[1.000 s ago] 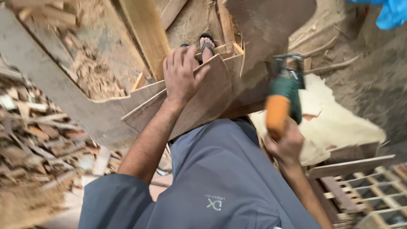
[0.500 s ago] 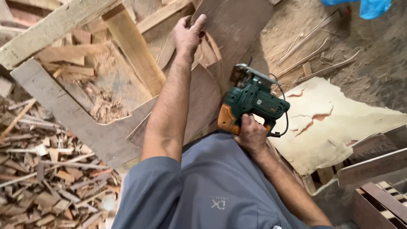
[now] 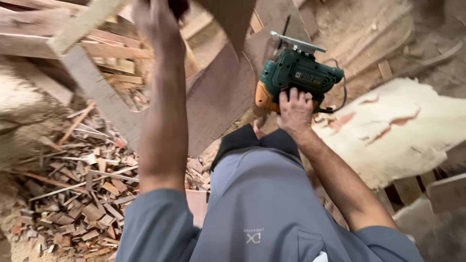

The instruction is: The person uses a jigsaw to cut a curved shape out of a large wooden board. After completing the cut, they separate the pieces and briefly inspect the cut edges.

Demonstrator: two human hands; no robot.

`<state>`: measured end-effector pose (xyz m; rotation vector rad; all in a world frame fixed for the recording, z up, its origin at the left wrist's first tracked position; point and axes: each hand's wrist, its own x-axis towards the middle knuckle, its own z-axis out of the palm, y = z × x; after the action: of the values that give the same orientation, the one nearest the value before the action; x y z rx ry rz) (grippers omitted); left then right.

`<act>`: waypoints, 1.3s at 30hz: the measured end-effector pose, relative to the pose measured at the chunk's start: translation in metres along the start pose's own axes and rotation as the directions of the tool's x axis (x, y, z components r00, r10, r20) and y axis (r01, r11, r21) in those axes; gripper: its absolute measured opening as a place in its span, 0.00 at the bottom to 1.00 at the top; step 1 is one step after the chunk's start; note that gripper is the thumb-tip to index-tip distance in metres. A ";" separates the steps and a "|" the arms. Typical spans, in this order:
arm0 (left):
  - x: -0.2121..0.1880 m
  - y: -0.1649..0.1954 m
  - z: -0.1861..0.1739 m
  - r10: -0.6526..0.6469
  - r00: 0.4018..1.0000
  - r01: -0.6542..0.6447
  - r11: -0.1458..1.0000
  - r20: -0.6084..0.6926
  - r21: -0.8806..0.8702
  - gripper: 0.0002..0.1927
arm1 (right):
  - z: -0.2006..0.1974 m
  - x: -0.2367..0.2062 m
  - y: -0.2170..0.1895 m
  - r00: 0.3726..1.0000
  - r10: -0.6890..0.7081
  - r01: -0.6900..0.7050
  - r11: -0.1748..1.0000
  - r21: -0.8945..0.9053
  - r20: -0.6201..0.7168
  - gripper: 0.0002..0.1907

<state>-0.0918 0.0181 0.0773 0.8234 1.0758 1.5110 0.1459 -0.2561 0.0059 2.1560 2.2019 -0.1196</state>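
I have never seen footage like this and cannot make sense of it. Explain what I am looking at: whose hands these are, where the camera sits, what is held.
The camera is worn on a person's head and looks down over their grey shirt. Both bare hands are that person's own. The right hand grips a green and orange power saw. The left hand reaches up to a thin brown wooden sheet and seems to grasp its upper part, though blur hides the grip. Below left lies a heap of wood scraps; to the right, a pale torn sheet.
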 end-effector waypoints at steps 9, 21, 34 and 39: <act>-0.193 0.049 -0.093 -0.213 0.959 0.215 0.977 -0.188 -0.009 0.08 | -0.047 -0.031 0.041 0.875 -0.096 -0.484 -0.126 0.866 0.475 0.39; -0.242 -0.022 -0.022 -0.563 0.787 0.553 0.825 0.253 0.115 0.15 | -0.100 -0.134 0.029 0.954 0.277 -0.128 0.028 0.991 0.115 0.13; -0.231 0.011 -0.069 0.035 0.803 -0.510 0.556 0.594 0.657 0.07 | -0.169 -0.155 -0.053 0.930 0.300 -0.134 0.814 0.565 -0.212 0.10; -0.208 0.026 -0.200 -0.340 0.940 -0.062 -0.064 0.037 0.996 0.56 | -0.151 -0.185 -0.042 0.902 0.398 -0.266 0.819 0.508 -0.169 0.17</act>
<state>-0.2403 -0.2274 0.0387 1.7949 1.9786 -0.0112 0.1104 -0.4265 0.1744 2.9607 2.0249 -0.4134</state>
